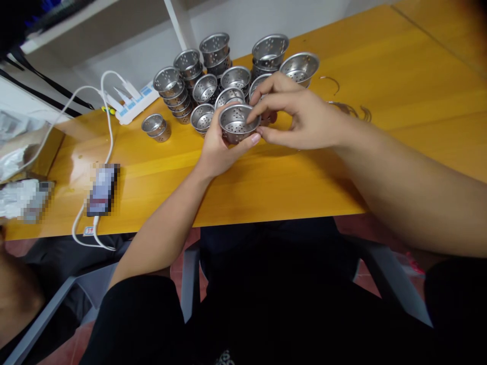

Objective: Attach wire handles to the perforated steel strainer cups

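Note:
My left hand (217, 148) cups a small perforated steel strainer cup (236, 123) from below and the left, just above the yellow wooden table (266, 177). From the right, my right hand (297, 116) pinches the cup's rim with fingertips at its near-right edge. Both hands are closed on this one cup. Right behind it stand several stacks of the same steel cups (213, 76), some single and some nested.
A lone pair of nested cups (157, 126) sits left of the group. Thin wire rings (344, 104) lie to the right. A white power strip (133, 104) with cables and a phone (102, 190) are on the left. Another person's arm (15, 299) shows at bottom left.

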A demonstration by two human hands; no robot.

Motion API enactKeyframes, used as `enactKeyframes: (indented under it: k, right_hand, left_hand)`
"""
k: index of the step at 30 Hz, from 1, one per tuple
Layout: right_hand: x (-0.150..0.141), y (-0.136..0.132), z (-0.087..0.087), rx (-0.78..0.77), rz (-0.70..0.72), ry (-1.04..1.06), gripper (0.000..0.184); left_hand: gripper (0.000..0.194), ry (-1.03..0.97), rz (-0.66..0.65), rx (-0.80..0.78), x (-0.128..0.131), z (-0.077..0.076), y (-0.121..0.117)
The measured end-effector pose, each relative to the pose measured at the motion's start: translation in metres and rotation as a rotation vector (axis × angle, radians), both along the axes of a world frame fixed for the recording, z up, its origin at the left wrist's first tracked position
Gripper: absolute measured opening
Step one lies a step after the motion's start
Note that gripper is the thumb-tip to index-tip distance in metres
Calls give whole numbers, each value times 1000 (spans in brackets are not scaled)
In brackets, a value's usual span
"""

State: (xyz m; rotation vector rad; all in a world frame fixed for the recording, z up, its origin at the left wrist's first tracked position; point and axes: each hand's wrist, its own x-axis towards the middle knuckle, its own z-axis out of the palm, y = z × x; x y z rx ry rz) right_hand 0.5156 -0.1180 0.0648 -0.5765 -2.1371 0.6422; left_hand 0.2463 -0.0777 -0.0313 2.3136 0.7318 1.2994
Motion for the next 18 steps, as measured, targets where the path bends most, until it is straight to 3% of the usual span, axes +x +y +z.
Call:
enactKeyframes:
  k: [5, 9, 14, 18]
  right_hand:
    - [5, -2, 8, 93, -10, -42, 19]
    - [6, -2, 16, 203, -95, -72, 19]
    - [7, 16, 31, 279, -361, -177, 9]
    - [0, 43, 44, 295, -495, -380, 26]
  left_hand:
    - [108, -55, -27, -66, -3, -4, 5]
    - [119, -100, -17, -123, -7, -2, 8]
    - [105, -209, 84, -134, -18, 12, 9]
    - [94, -225, 146, -131, -25, 22, 7]
